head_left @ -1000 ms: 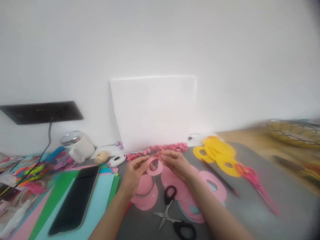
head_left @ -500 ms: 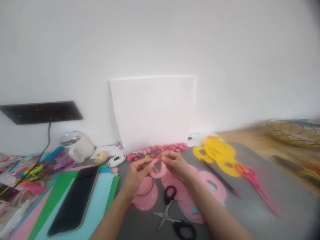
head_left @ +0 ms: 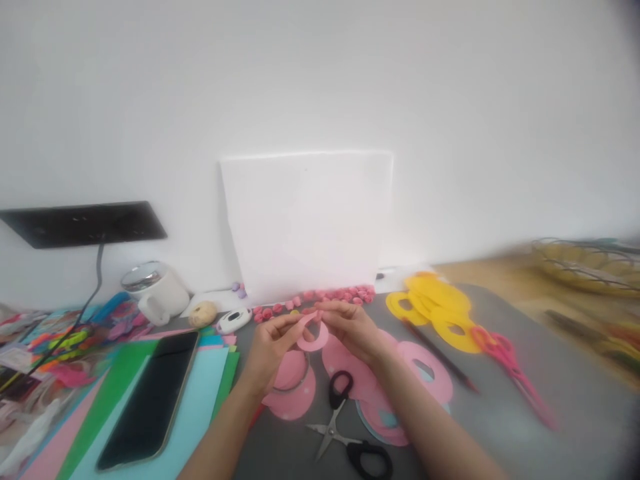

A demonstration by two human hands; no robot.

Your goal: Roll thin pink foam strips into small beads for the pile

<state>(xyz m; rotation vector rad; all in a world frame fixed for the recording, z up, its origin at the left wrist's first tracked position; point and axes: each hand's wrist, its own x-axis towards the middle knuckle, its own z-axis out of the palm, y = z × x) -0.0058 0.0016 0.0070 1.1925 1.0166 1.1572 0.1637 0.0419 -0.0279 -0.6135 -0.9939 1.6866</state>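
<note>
A small pink paper ring (head_left: 313, 341) is held up between my two hands above the grey mat. My left hand (head_left: 273, 343) pinches its left side between thumb and fingers. At the upper right of the ring, the fingertips of my right hand (head_left: 355, 327) close on its narrow end. Beneath the hands lie pink paper cutouts (head_left: 367, 373), some with holes, and a pink disc (head_left: 293, 400) under a thin round rim. Black-handled scissors (head_left: 330, 430) rest with blades apart between my forearms.
Yellow paper cutouts (head_left: 440, 307), a pencil (head_left: 443, 357) and pink scissors (head_left: 515, 373) lie on the right. A phone (head_left: 150, 400) sits on coloured paper sheets (head_left: 200, 393) at left. Small red rolled pieces (head_left: 345, 295) line the base of a white board (head_left: 307, 227). A mug (head_left: 160, 293) stands behind.
The paper ring has shifted slightly left and up, and its ends have come together at the top. My right fingers have moved slightly left, nearer my left hand.
</note>
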